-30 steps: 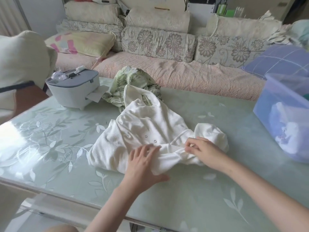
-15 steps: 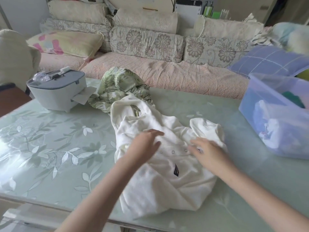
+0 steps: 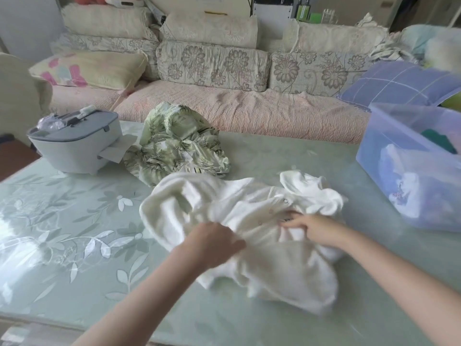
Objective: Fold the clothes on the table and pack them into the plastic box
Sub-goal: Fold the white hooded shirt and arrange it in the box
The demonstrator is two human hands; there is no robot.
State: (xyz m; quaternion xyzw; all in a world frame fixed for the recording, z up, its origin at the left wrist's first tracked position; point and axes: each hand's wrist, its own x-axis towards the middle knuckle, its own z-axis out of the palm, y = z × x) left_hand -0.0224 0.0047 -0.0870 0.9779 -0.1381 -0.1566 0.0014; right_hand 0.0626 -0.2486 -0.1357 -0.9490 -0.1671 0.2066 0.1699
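Clutching the white garment (image 3: 272,270), the left hand (image 3: 215,242) and right hand (image 3: 314,227) curl inward.

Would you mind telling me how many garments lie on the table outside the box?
2: a white garment, near middle, held by the left hand and right hand; a green leaf-print garment crumpled behind it. More could hide underneath.

place: home living room | signs: floral sofa (image 3: 214,63) with pillows (image 3: 92,68) | glass-topped table (image 3: 62,233) | laundry (image 3: 179,143)
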